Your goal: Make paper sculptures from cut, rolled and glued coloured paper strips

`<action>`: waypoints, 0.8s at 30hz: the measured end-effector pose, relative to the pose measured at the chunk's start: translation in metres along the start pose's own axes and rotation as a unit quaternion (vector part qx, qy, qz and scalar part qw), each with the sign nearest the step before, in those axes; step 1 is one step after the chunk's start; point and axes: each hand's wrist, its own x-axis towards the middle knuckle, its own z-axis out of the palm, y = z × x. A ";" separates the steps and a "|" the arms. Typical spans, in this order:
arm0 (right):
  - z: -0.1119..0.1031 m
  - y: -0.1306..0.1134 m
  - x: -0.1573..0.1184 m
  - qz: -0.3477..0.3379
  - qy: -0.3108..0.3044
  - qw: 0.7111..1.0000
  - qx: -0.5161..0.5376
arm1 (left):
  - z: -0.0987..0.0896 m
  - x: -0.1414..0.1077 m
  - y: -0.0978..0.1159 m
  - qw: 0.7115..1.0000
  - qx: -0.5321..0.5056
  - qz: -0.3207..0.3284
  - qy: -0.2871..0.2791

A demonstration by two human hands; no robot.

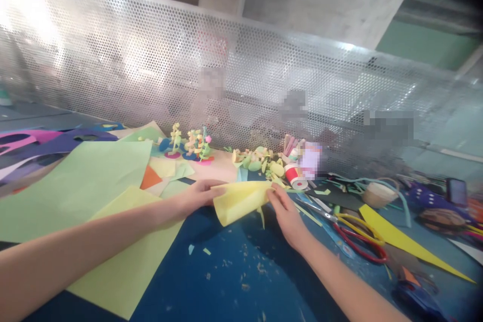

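Note:
A curved piece of yellow paper is held up over the blue table. My left hand pinches its left edge. The fingers of my right hand close on its right end, where a thin strip hangs down. Scissors with one yellow and one red handle lie to the right of my right hand. Under my left forearm lies a pale yellow-green sheet, with a light green sheet partly beneath it.
Small paper figures stand behind my left hand. Past the hands are a heap of yellow-green paper pieces and a red-and-white tape roll. A yellow paper wedge lies right. A perforated metal screen rises behind the table.

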 end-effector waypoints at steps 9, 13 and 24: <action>-0.002 -0.009 0.002 0.009 0.017 0.996 0.085 | -0.011 0.005 -0.007 0.992 -0.072 0.056 0.084; 0.002 -0.019 -0.006 0.006 -0.044 0.998 0.054 | -0.014 0.005 -0.007 0.989 -0.084 0.053 0.110; 0.003 -0.015 -0.006 -0.005 -0.006 1.000 0.021 | -0.005 -0.004 0.001 1.000 -0.016 -0.008 0.006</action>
